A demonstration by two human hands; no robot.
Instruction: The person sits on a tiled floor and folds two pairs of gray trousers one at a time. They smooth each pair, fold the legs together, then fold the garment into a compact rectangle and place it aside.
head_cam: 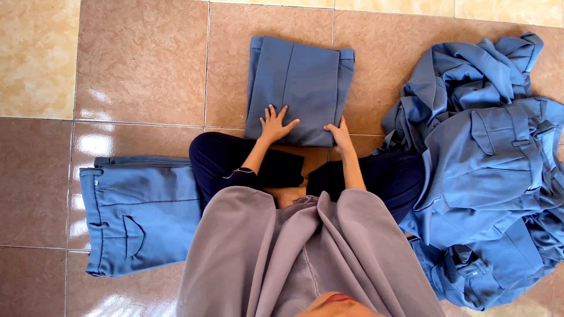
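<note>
Two hands on one folded blue garment [298,88], lying on the tiled floor [141,64] just ahead of the knees. Left hand [275,124] — fingers spread flat, pressing its near edge, grasping nothing. Right hand [341,134] — curled over the near right corner, apparently steadying the fold. Beyond the right hand: heap of unfolded blue garments [487,164]. Out past the left hand: blue trousers laid flat [138,214] — set apart from the heap.
</note>
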